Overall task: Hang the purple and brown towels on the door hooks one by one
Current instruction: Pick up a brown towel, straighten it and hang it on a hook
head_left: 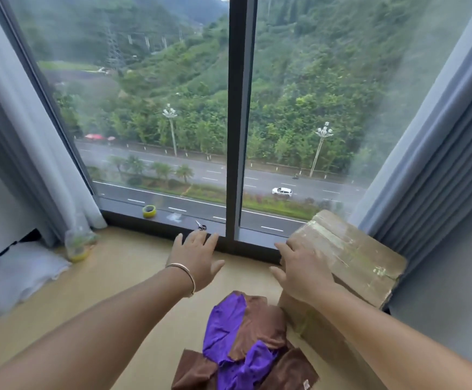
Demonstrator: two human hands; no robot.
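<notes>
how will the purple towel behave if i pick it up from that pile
The purple towel lies crumpled and folded, so it will probably go floppy and drape. It is tangled with the brown towel, which may drag along. It looks thin, so likely light.

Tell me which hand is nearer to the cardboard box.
Right. The right hand lies with straight fingers against the cardboard box, at its near left edge. The left hand hovers open to the box's left, apart from it, above the floor near the window sill.

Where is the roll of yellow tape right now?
In the head view, the yellow tape roll stands on the window sill, left of centre, with the small scissors to its right.
</notes>
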